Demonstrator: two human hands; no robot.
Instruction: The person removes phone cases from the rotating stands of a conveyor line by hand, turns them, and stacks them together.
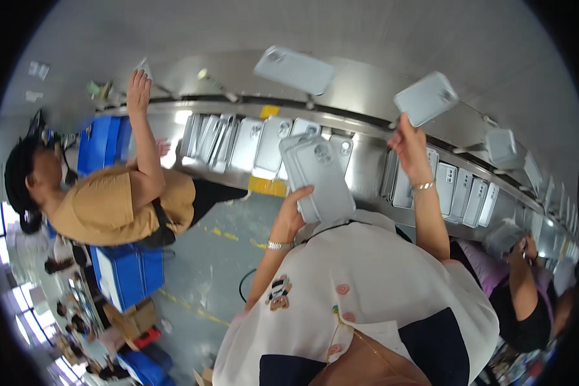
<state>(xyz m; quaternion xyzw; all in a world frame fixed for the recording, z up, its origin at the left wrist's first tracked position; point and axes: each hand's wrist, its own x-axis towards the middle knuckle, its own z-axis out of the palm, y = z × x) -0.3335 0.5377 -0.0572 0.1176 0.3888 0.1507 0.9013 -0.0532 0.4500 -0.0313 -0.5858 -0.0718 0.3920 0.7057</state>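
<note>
My left hand (pixel 294 207) is closed around the lower edge of a small stack of clear, greyish phone cases (pixel 325 181), held in front of my chest. The top case has a cluster of round camera holes. My right hand (pixel 408 143) is raised beyond it, its fingertips at the lower corner of another phone case (pixel 426 98) above the metal rail. That hand's fingers are drawn together at the case's corner. To its left, a further phone case (pixel 294 69) sits on a short peg along the line.
Rows of phone cases (pixel 273 143) lean in the metal trough, with more cases (pixel 464 193) to the right. Pegs line the steel rail. A co-worker in a tan shirt (pixel 103 206) stands left; another person (pixel 521 283) sits right. Blue bins (pixel 130 273) stand on the left.
</note>
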